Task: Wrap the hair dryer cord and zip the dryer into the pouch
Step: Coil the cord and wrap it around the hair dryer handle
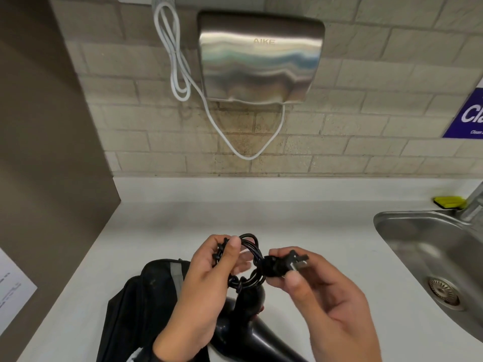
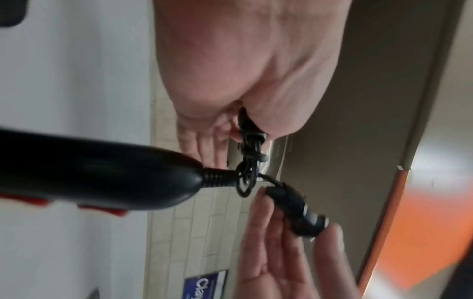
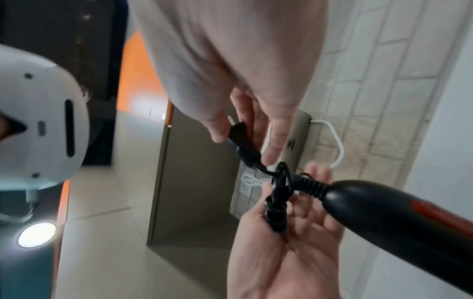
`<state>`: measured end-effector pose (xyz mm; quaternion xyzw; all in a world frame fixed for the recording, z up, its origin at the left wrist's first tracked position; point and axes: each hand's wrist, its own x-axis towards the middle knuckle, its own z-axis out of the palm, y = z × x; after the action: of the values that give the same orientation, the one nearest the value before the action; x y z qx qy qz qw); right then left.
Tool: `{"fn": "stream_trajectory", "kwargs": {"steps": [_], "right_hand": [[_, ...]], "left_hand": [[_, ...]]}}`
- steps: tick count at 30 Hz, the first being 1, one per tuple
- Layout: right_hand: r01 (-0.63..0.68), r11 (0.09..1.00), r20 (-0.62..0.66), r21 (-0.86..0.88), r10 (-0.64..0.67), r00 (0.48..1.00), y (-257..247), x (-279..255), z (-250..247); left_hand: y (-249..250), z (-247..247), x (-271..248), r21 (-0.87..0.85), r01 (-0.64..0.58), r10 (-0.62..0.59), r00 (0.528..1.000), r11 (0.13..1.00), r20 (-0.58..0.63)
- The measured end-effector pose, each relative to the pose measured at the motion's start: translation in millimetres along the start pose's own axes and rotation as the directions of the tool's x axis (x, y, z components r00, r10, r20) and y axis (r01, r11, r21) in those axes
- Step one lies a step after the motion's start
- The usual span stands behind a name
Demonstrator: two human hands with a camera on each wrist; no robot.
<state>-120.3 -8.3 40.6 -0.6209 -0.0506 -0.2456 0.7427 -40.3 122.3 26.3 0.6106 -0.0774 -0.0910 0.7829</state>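
Over the white counter (image 1: 162, 231), my left hand (image 1: 235, 257) grips the black cord (image 1: 254, 244), wound into a small coil. My right hand (image 1: 287, 273) pinches the black plug (image 1: 285, 265) just right of the coil, its prongs pointing right. The black hair dryer (image 1: 243, 330) hangs below the coil, between my wrists. The black pouch (image 1: 141, 309) lies on the counter under my left forearm. The left wrist view shows the coil (image 2: 249, 129) in the left hand, the handle (image 2: 102, 172) and the plug (image 2: 299, 210). The right wrist view shows the plug (image 3: 240, 139), the coil (image 3: 277, 202) and the red-switched handle (image 3: 396, 212).
A steel sink (image 1: 418, 244) is set into the counter at the right, with a yellow sponge (image 1: 449, 202) behind it. A steel hand dryer (image 1: 261, 56) with a looping white cable (image 1: 177, 61) hangs on the tiled wall. A brown panel (image 1: 52, 152) bounds the left side.
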Motion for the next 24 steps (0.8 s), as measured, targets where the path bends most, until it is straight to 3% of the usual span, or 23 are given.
{"fn": "stream_trajectory", "kwargs": {"steps": [2, 5, 10, 16, 18, 20, 22, 24], "right_hand": [[-0.045, 0.991, 0.018, 0.125, 0.043, 0.999, 0, 4, -5], [-0.13, 0.95, 0.038, 0.282, 0.125, 0.991, 2, 6, -17], [-0.21, 0.907, 0.025, 0.365, 0.216, 0.976, 9, -1, -34], [-0.208, 0.962, 0.121, 0.175, 0.188, 0.975, 30, -22, -45], [-0.245, 0.95, 0.168, 0.191, 0.215, 0.962, 42, -24, -53], [-0.292, 0.914, 0.202, 0.282, 0.241, 0.949, 62, -24, -66], [-0.348, 0.814, 0.279, 0.465, 0.238, 0.93, 78, -23, -75], [-0.396, 0.769, 0.304, 0.502, 0.272, 0.913, 81, -33, -76]], "left_hand": [[6, 2, -4, -0.168, 0.089, -0.074, 0.993, 0.982, 0.09], [7, 1, -5, -0.218, 0.111, -0.086, 0.989, 0.97, 0.121], [10, -2, -2, -0.061, 0.013, -0.004, 0.989, 0.998, 0.149], [11, 6, 2, 0.141, -0.137, 0.106, 0.973, 0.981, 0.206], [16, 8, 3, 0.219, -0.194, 0.133, 0.955, 0.956, 0.265], [22, 8, 4, 0.278, -0.238, 0.142, 0.935, 0.931, 0.325], [26, 7, 5, 0.306, -0.26, 0.147, 0.926, 0.916, 0.348], [29, 8, 6, 0.327, -0.269, 0.144, 0.922, 0.906, 0.36]]}}
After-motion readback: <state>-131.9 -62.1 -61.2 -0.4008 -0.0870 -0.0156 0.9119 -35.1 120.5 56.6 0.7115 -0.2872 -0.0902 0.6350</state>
